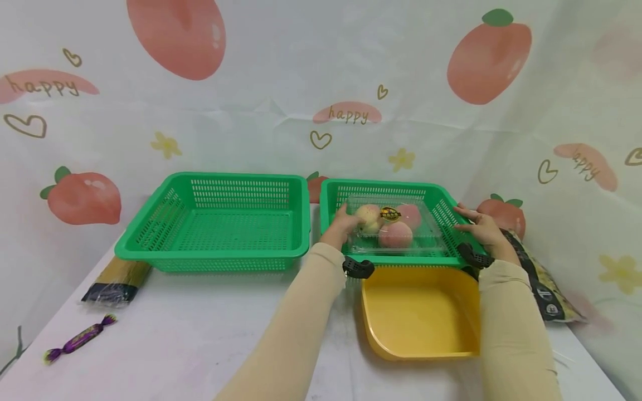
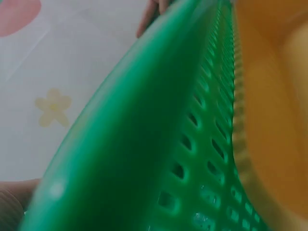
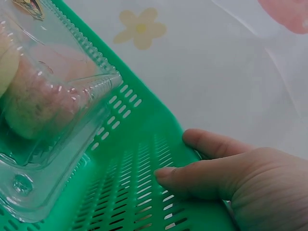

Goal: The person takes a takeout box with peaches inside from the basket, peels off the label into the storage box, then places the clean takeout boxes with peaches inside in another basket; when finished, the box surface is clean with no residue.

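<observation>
A clear plastic box of peaches (image 1: 396, 234) sits inside the right green basket (image 1: 401, 260). My left hand (image 1: 343, 225) holds the box by its left edge, the thumb over the side; the fingers' undersides are hidden. On the basket's right rim, my right hand (image 1: 484, 229) grips with the thumb (image 3: 187, 178) inside the wall and a finger along the outside. In the right wrist view the box (image 3: 53, 96) stands apart from this hand. The left wrist view shows mostly the green rim (image 2: 120, 125), with a little of the left hand (image 2: 21, 195) at the lower left.
Another green basket (image 1: 215, 254) stands at the left, over part of a dark-banded packet (image 1: 117, 281). A yellow basin (image 1: 421, 317) is in front of the right basket. A purple wrapped candy (image 1: 80, 338) lies front left, and a black bag (image 1: 544, 287) lies at right.
</observation>
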`<state>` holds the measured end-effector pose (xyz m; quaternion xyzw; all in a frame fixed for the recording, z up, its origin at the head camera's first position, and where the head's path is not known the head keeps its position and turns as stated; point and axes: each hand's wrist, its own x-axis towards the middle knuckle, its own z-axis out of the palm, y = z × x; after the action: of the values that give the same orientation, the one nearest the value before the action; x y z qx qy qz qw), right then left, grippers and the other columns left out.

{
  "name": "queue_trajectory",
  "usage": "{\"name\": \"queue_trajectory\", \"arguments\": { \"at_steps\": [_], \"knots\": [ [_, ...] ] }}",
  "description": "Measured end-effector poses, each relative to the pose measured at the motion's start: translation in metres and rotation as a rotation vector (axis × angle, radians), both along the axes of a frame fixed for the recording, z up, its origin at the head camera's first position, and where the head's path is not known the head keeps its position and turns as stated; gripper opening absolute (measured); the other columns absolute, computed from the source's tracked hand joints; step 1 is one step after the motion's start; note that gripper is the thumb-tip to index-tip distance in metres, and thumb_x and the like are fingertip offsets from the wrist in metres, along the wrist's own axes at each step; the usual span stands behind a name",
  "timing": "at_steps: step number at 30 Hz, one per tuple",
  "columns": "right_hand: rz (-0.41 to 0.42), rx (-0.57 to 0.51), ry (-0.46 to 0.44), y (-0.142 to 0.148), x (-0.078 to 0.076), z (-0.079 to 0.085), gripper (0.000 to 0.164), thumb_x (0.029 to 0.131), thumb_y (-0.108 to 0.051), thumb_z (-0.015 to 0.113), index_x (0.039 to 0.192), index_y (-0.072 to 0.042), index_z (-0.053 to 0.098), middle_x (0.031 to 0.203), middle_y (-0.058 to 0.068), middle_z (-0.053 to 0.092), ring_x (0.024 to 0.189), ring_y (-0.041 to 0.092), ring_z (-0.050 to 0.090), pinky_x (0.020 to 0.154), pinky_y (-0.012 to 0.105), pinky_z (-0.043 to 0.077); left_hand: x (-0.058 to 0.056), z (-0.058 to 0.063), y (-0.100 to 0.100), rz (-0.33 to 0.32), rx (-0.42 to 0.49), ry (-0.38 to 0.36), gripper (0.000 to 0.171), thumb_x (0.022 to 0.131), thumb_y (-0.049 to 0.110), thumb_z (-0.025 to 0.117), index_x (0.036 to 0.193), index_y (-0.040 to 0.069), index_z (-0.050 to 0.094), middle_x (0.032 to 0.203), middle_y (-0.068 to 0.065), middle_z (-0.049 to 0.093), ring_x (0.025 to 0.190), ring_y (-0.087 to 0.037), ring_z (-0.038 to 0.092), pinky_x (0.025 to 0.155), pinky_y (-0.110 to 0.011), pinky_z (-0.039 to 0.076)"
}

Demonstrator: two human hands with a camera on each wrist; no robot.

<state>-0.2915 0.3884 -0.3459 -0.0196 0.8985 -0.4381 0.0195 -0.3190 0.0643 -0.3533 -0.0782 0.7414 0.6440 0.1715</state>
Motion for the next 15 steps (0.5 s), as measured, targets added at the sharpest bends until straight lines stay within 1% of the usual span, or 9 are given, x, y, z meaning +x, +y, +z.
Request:
{"name": "queue_trajectory", "arguments": {
  "at_steps": [3,5,6,8,9,10,12,13,15],
  "knots": [
    [-0.001,0.003,0.000,0.000,0.000,0.000,0.056,0.093,-0.005,0.053,0.143,0.001,0.028,0.154,0.016,0.006,0.142,0.040,-0.002,0.110,0.063,0.010,0.001,0.001,0.000,-0.004,-0.014,-0.016,0.076,0.091,0.013,0.059,0.151,0.020,0.013,0.156,-0.012,0.017,0.057,-0.015,0.042,0.049,-0.028,0.033],
    [-0.001,0.004,0.002,0.000,0.001,0.000,0.056,0.093,-0.005,0.053,0.143,0.001,0.028,0.154,0.016,0.006,0.142,0.040,-0.002,0.110,0.063,0.009,-0.005,-0.005,0.003,-0.003,-0.019,-0.032,0.076,0.091,0.013,0.059,0.151,0.021,0.013,0.154,-0.013,0.020,0.044,-0.015,0.033,0.044,-0.029,0.030],
    [-0.001,0.003,0.003,0.000,0.001,0.000,0.056,0.093,-0.006,0.053,0.143,0.001,0.028,0.153,0.016,0.006,0.142,0.040,-0.002,0.110,0.063,0.009,-0.006,-0.005,0.005,0.000,-0.028,-0.032,0.077,0.090,0.014,0.060,0.151,0.022,0.012,0.154,-0.013,0.020,0.042,-0.015,0.036,0.043,-0.029,0.032],
    [-0.002,0.002,0.003,0.000,0.001,0.000,0.056,0.093,-0.005,0.053,0.143,0.002,0.028,0.153,0.016,0.007,0.142,0.040,-0.001,0.110,0.063,0.009,-0.039,-0.041,0.013,0.000,-0.023,-0.033,0.082,0.088,0.017,0.064,0.151,0.026,0.011,0.154,-0.013,0.020,0.043,-0.019,0.045,0.043,-0.033,0.038],
    [-0.002,0.001,0.003,0.000,0.001,0.000,0.056,0.093,-0.005,0.053,0.143,0.002,0.029,0.153,0.016,0.007,0.142,0.040,-0.001,0.110,0.062,0.009,-0.061,-0.064,0.018,0.000,-0.016,-0.025,0.086,0.086,0.019,0.067,0.150,0.030,0.011,0.154,-0.012,0.020,0.045,-0.021,0.050,0.043,-0.035,0.042],
    [-0.002,0.001,0.001,0.000,0.001,0.000,0.056,0.093,-0.005,0.053,0.143,0.002,0.029,0.153,0.016,0.007,0.142,0.040,-0.001,0.111,0.062,0.009,-0.091,-0.096,0.025,-0.002,-0.020,-0.015,0.090,0.084,0.023,0.069,0.150,0.033,0.009,0.155,-0.010,0.019,0.047,-0.024,0.052,0.044,-0.038,0.043],
    [-0.002,-0.001,0.000,0.000,0.001,0.000,0.056,0.093,-0.005,0.053,0.143,0.002,0.028,0.153,0.016,0.007,0.142,0.040,-0.001,0.111,0.062,0.009,-0.135,-0.146,0.034,0.004,0.020,0.012,0.097,0.078,0.028,0.076,0.147,0.043,0.009,0.155,-0.008,0.016,0.047,-0.025,0.057,0.042,-0.040,0.046],
    [-0.003,-0.001,-0.001,0.000,0.001,0.000,0.056,0.092,-0.004,0.052,0.143,0.001,0.029,0.153,0.016,0.007,0.142,0.040,-0.001,0.111,0.062,0.008,-0.151,-0.162,0.036,0.003,0.041,0.005,0.097,0.076,0.028,0.077,0.145,0.046,0.011,0.155,-0.007,0.015,0.047,-0.026,0.057,0.042,-0.041,0.047],
    [-0.001,-0.002,-0.002,0.000,0.001,0.001,0.056,0.093,-0.005,0.052,0.143,0.001,0.028,0.153,0.016,0.006,0.142,0.040,-0.001,0.111,0.062,0.009,-0.120,-0.129,0.030,0.011,0.047,-0.006,0.092,0.080,0.024,0.074,0.146,0.044,0.012,0.156,-0.007,0.016,0.046,-0.022,0.055,0.046,-0.038,0.050]
  ]
}}
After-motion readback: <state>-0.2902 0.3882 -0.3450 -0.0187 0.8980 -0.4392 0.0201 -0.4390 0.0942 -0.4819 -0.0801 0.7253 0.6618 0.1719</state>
